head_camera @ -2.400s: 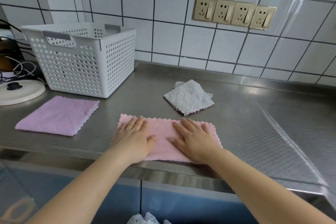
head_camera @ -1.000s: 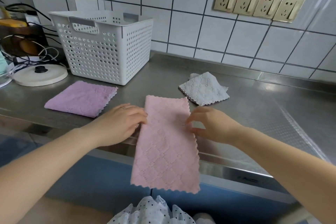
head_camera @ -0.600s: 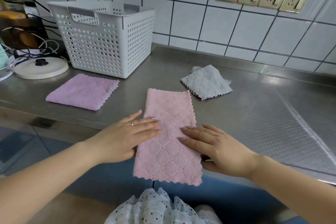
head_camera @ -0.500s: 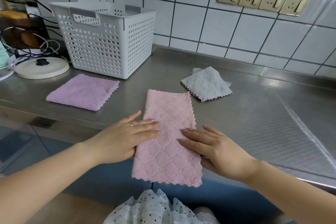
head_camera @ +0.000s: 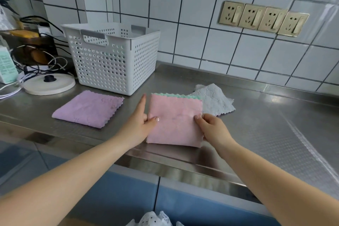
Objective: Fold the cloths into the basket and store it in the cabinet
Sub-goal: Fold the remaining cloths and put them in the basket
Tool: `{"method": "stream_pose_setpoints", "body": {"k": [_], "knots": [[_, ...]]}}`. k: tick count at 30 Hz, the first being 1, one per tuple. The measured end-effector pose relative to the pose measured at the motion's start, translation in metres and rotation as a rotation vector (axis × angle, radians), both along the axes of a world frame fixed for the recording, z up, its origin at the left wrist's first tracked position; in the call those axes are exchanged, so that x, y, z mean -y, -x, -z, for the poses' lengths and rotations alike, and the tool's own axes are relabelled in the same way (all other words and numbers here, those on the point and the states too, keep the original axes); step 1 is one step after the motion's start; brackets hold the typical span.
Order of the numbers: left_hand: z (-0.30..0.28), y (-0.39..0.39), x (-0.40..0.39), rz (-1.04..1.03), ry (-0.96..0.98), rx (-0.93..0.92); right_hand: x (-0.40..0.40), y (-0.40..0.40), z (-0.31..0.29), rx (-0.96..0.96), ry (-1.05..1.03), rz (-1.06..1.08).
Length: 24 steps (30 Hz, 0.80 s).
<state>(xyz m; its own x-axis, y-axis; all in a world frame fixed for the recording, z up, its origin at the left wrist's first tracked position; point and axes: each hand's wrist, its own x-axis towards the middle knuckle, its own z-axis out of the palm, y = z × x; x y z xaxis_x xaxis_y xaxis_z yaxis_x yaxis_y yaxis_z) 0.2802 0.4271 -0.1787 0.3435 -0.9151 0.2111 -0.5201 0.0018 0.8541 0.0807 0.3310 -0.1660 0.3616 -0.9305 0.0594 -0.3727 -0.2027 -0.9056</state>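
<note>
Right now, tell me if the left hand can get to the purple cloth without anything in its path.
Probably yes. The purple cloth lies flat on the counter just left of the left hand, with bare steel between. But that hand is pinching the pink cloth and would need to let go first.

Grey cloth point(head_camera: 214, 101) partly behind pink cloth point(head_camera: 174, 121)

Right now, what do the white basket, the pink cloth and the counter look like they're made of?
Basket: looks like matte white molded plastic, with walls full of round holes. Pink cloth: seems soft plush microfiber, fuzzy with zigzag edges, green on its other face. Counter: likely stainless steel, grey, brushed and reflective.
</note>
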Motion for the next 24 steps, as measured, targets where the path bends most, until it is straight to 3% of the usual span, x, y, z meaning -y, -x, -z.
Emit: {"method": "stream_pose_setpoints", "body": {"k": [5,11,19,24], "knots": [[-0.001,-0.009,0.022,0.062,-0.179,0.105,0.019,-0.009,0.005,-0.078,-0.267,0.009],[-0.007,-0.007,0.036,0.106,-0.236,0.216,0.021,-0.011,0.002,-0.039,-0.39,0.037],[-0.009,-0.008,0.041,0.07,-0.29,0.134,0.021,-0.014,0.002,-0.071,-0.344,0.074],[-0.009,-0.006,0.039,0.06,-0.285,0.187,0.021,-0.014,0.002,-0.146,-0.233,0.083]]}}
